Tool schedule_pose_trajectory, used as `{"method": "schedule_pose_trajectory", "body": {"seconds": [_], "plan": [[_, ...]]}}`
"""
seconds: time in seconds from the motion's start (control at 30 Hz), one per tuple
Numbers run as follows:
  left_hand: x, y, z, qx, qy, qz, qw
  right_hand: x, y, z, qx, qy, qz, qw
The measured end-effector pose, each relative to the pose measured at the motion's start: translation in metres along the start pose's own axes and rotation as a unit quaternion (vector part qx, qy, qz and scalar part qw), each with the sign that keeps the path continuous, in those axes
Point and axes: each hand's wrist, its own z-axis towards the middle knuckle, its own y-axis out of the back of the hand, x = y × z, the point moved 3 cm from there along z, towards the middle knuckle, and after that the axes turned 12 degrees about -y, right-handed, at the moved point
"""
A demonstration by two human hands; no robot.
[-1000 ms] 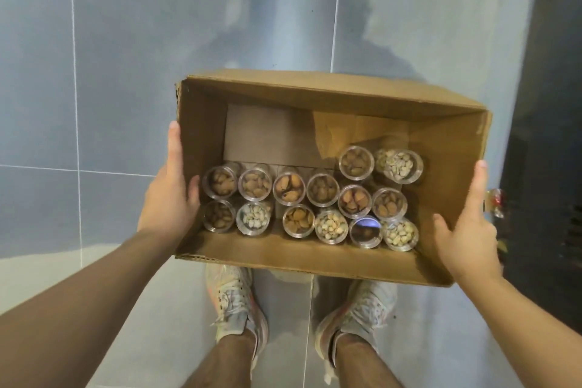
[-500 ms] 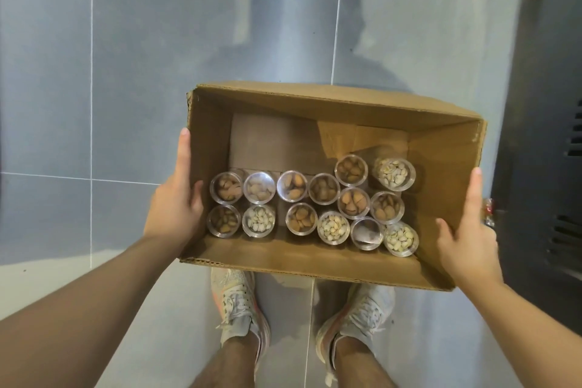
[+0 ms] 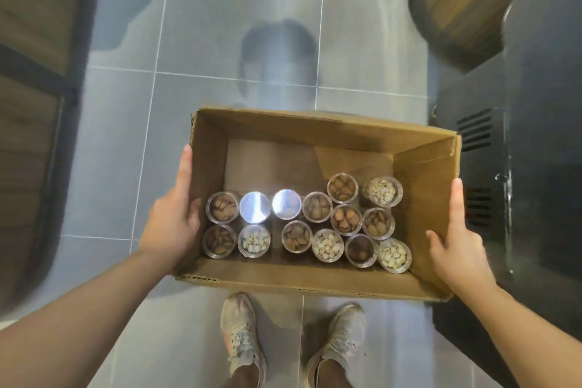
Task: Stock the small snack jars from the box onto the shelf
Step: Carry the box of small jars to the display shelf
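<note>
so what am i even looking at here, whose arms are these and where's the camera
The camera is worn on a person's head and looks down, so the arms are that person's own, and you can see their shoes on the tiled floor. There is no machine, just two bare hands. The left hand and the right hand each press flat against an end of an open cardboard box, carrying it above the floor. Inside stand small clear jars with lids, packed toward the near side: some hold brown nuts, some pale ones, and two lids glare white, so what they hold cannot be told. No jar is in a hand yet. Dark furniture sits at both edges, blurred.
</note>
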Motion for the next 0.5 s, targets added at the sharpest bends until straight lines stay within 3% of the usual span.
{"method": "schedule_pose_trajectory", "body": {"seconds": [0.5], "plan": [[-0.198, 0.365, 0.071, -0.051, -0.075, 0.021, 0.996, 0.223, 0.336, -0.073, 0.003, 0.158, 0.037, 0.987]]}}
